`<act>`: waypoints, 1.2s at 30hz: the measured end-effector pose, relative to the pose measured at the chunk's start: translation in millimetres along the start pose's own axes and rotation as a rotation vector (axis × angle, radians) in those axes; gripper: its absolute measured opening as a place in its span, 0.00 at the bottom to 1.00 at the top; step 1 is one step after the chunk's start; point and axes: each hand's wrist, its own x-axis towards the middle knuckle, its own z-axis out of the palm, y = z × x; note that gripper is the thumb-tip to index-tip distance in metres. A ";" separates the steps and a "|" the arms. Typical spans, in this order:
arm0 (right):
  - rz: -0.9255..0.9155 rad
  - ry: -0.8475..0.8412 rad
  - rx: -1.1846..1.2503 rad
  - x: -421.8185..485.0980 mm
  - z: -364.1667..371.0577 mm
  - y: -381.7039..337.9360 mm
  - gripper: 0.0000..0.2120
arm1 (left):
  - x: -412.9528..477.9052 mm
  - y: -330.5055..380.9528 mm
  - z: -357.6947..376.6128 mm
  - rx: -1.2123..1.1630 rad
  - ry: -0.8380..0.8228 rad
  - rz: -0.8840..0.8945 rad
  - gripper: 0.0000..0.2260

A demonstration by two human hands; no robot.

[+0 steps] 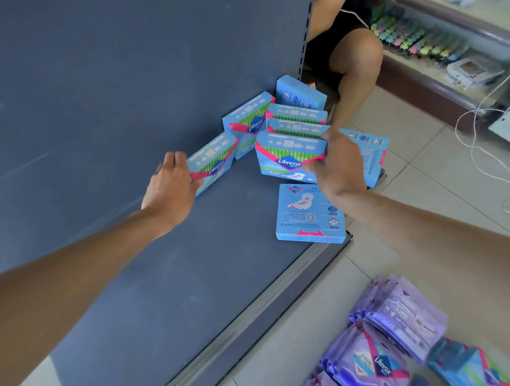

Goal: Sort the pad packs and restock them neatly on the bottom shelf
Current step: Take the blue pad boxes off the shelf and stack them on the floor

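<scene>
Two packs (288,160) between fingers (176,159) and thumbs

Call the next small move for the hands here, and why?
Probably the left hand should stand its tilted blue pack upright and slide it right, against the front pack the right hand grips. A gap separates them, and the row of packs behind stands aligned.

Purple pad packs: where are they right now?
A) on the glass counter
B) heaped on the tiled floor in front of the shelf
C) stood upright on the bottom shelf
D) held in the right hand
B: the purple pad packs lie in a heap on the tiled floor, outside the front edge of the bottom shelf.
</scene>
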 end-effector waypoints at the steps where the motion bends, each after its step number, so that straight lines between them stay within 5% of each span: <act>1: -0.009 -0.012 0.033 -0.3 -1.5 -4.9 0.17 | -1.3 -2.1 -3.9 -0.084 0.003 -0.011 0.15; 9: 0.079 -0.314 0.445 -10.6 -25.1 -36.4 0.13 | -0.4 -5.6 -41.8 -0.824 -0.099 -0.241 0.19; 11: 0.155 -0.414 0.615 -18.3 -27.5 -39.5 0.10 | -3.2 0.3 -43.2 -0.949 -0.165 -0.254 0.13; 18: 0.478 -0.396 0.959 -54.6 -25.8 -29.9 0.15 | -34.7 65.3 -38.2 -1.361 -0.298 -0.433 0.11; 22: 0.528 -0.282 0.965 -77.2 -45.3 -4.1 0.14 | -57.3 107.6 -37.3 -1.344 -0.478 -0.291 0.17; 26: 0.624 -0.188 0.934 -102.6 -87.9 37.4 0.14 | -84.9 160.9 -17.6 -1.157 -0.555 -0.168 0.36; 31: 0.802 -0.127 0.941 -148.6 -154.0 99.2 0.23 | -126.9 244.9 14.2 -1.177 -0.643 -0.115 0.42; 36: 0.789 0.006 0.945 -202.3 -226.3 164.1 0.16 | -174.8 340.3 47.8 -1.247 -0.786 -0.048 0.39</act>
